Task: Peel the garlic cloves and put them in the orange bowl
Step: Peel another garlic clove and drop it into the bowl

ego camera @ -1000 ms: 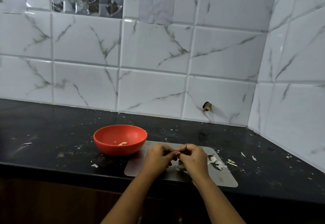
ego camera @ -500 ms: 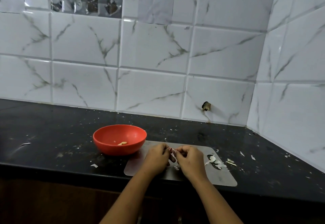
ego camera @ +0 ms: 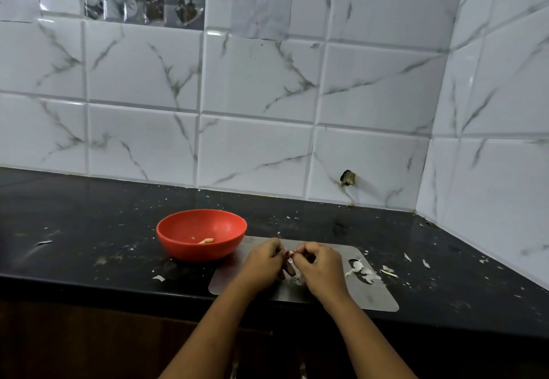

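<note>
Fingertips first: the left hand [ego camera: 266, 262] and the right hand [ego camera: 319, 271] meet knuckle to knuckle, fingers curled in, both pinching one small garlic clove [ego camera: 289, 254] between them. Only a pale, pinkish sliver shows in the gap, so I cannot tell how much skin is on it. It's held just above the steel board [ego camera: 377, 300], not resting on it.

Under the knuckles there's a pale bit [ego camera: 297, 280] on the board. Clove or scrap, it's too small to call. Out on the right side, papery peels [ego camera: 361, 270] lie around the board's handle slot, and more flakes are scattered over the black counter [ego camera: 89, 230].

To the left, just beside the board's corner, sits the orange bowl [ego camera: 166, 239] with one peeled clove [ego camera: 207, 241] inside. By my reckoning this is early in the job, mid-peel.

Now the dangers. That clove is tiny and probably slick once bared. Squeeze too hard while tugging the skin and it could shoot out of the pinch onto the gritty counter, or over the front edge near the wrists. Sticky skin may cling to the fingers and ride into the bowl with the clove. A hasty reach to the left could also clip the bowl's rim and shove it away.
</note>
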`<action>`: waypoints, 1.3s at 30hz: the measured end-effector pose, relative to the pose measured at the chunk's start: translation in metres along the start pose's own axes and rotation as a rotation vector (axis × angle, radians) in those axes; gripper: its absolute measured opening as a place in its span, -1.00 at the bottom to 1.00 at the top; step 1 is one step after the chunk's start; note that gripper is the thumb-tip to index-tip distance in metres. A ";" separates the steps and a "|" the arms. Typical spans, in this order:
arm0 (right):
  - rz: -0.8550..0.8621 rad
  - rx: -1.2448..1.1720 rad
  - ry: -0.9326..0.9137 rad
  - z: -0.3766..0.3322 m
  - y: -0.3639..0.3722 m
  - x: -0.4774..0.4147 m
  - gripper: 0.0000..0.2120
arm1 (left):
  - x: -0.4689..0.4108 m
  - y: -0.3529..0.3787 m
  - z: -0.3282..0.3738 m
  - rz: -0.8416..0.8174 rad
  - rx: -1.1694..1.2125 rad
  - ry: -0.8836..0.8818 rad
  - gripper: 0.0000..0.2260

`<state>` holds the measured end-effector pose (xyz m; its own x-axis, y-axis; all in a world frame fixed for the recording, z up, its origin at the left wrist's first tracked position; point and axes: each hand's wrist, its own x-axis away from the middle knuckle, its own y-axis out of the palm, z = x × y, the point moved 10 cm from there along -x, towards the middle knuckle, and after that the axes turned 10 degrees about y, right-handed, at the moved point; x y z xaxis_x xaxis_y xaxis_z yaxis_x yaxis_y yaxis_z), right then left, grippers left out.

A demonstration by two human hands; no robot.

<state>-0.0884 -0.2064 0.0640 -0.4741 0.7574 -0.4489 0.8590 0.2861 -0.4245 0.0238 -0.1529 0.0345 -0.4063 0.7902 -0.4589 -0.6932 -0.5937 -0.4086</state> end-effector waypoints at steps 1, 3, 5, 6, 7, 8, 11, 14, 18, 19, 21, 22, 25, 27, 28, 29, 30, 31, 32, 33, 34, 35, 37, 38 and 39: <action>0.001 0.000 -0.005 0.000 0.000 0.000 -0.78 | 0.000 0.002 -0.002 -0.015 0.025 -0.011 -0.79; 0.007 0.002 -0.013 -0.001 0.000 -0.001 -0.77 | -0.001 0.006 -0.005 -0.061 0.045 -0.024 -0.77; 0.009 0.012 -0.027 -0.003 0.000 0.000 -0.76 | -0.001 0.008 -0.007 -0.087 0.098 -0.037 -0.79; 0.011 0.017 -0.037 -0.005 0.000 0.001 -0.75 | -0.001 0.008 -0.009 -0.088 0.154 -0.053 -0.80; 0.016 0.022 -0.047 -0.006 0.000 0.002 -0.74 | -0.001 0.009 -0.010 -0.093 0.192 -0.072 -0.79; 0.024 0.024 -0.056 -0.008 -0.001 0.003 -0.74 | -0.001 0.010 -0.011 -0.098 0.217 -0.083 -0.77; 0.052 0.003 -0.040 -0.006 -0.004 0.005 -0.78 | 0.002 0.011 -0.008 -0.110 0.231 -0.085 -0.73; 0.060 -0.028 0.041 0.005 -0.005 0.003 -0.84 | 0.004 0.009 -0.005 -0.065 0.252 -0.081 -0.73; 0.090 -0.061 0.093 0.011 -0.009 0.000 -0.93 | 0.004 0.004 -0.004 -0.008 0.255 -0.085 -0.73; 0.093 -0.058 0.086 0.010 -0.009 0.000 -0.91 | 0.004 0.003 -0.004 0.002 0.250 -0.088 -0.73; 0.102 -0.042 0.071 0.009 -0.009 0.000 -0.80 | 0.005 0.002 -0.004 0.017 0.235 -0.092 -0.73; 0.103 -0.022 0.070 0.010 -0.008 -0.001 -0.75 | 0.005 0.001 -0.004 0.026 0.224 -0.091 -0.72; 0.086 0.010 0.084 0.015 -0.005 -0.005 -0.87 | 0.006 -0.001 -0.002 0.044 0.140 -0.073 -0.71; 0.057 0.032 0.103 0.018 -0.001 -0.005 -0.79 | 0.005 -0.003 -0.002 0.043 0.064 -0.053 -0.71; 0.039 0.032 0.102 0.018 0.000 -0.005 -0.75 | 0.004 -0.003 -0.002 0.040 0.033 -0.047 -0.71; 0.023 0.006 0.098 0.016 0.000 -0.004 -0.75 | 0.003 -0.003 -0.003 0.038 0.008 -0.044 -0.71; 0.008 -0.045 0.099 0.015 0.000 -0.003 -0.77 | 0.002 -0.003 -0.003 0.034 -0.023 -0.040 -0.72; -0.008 -0.097 0.100 0.013 0.000 -0.002 -0.78 | 0.001 -0.003 -0.003 0.029 -0.058 -0.034 -0.72; -0.027 -0.133 0.091 0.012 0.001 -0.002 -0.79 | 0.001 -0.003 -0.003 0.023 -0.088 -0.029 -0.72; -0.046 -0.128 0.076 0.010 0.003 -0.002 -0.81 | 0.001 -0.003 -0.003 0.020 -0.102 -0.024 -0.73; -0.066 -0.108 0.064 0.009 0.006 -0.002 -0.83 | 0.001 -0.003 -0.003 0.019 -0.096 -0.020 -0.74; -0.081 -0.096 0.058 0.008 0.008 -0.002 -0.84 | 0.002 -0.003 -0.003 0.020 -0.078 -0.015 -0.75; -0.087 -0.102 0.060 0.008 0.008 -0.002 -0.82 | 0.003 -0.003 0.000 0.019 -0.031 0.005 -0.79; -0.080 -0.115 0.069 0.010 0.006 -0.002 -0.82 | 0.004 -0.004 0.002 0.019 -0.004 0.017 -0.81; -0.071 -0.127 0.081 0.011 0.005 -0.003 -0.83 | 0.005 -0.003 0.004 0.018 0.026 0.025 -0.83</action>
<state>-0.0851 -0.2137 0.0541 -0.5220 0.7758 -0.3545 0.8438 0.4088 -0.3478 0.0219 -0.1465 0.0368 -0.4037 0.7754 -0.4856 -0.7013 -0.6031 -0.3800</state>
